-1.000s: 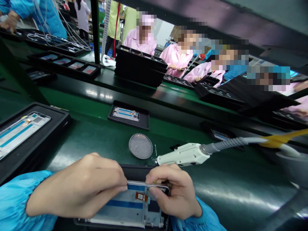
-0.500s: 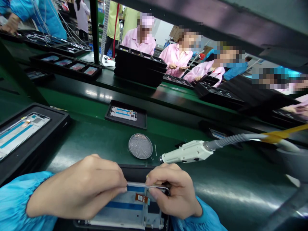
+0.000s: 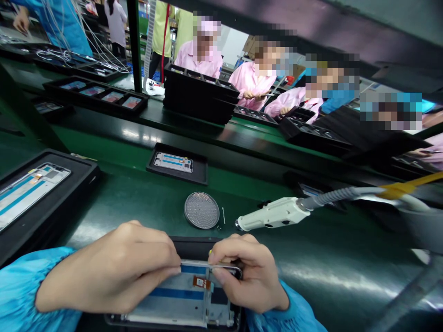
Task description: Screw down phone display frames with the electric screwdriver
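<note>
A phone frame (image 3: 173, 306) with blue strips and an orange flex cable (image 3: 200, 281) lies in front of me in a black tray (image 3: 194, 246). My left hand (image 3: 114, 269) pinches the far edge of the frame near its middle. Close to the frame's right corner, my right hand (image 3: 247, 272) grips the same edge between thumb and forefinger. A tiny yellow bit shows at the right fingertip; I cannot make out what it is. Both hands hide parts of the frame's edge.
Beyond my hands lie a round dish (image 3: 201, 210) of small parts and a white swab (image 3: 223, 216). A white handheld tool (image 3: 272, 214) hangs at right on its hose. Other phone frames sit in trays at left (image 3: 92, 168) and at the back (image 3: 200, 175). Co-workers sit across the bench.
Both hands keep their hold on the frame's edge with hardly any movement. The hanging white tool has swung slightly right. The view has shifted a little.
</note>
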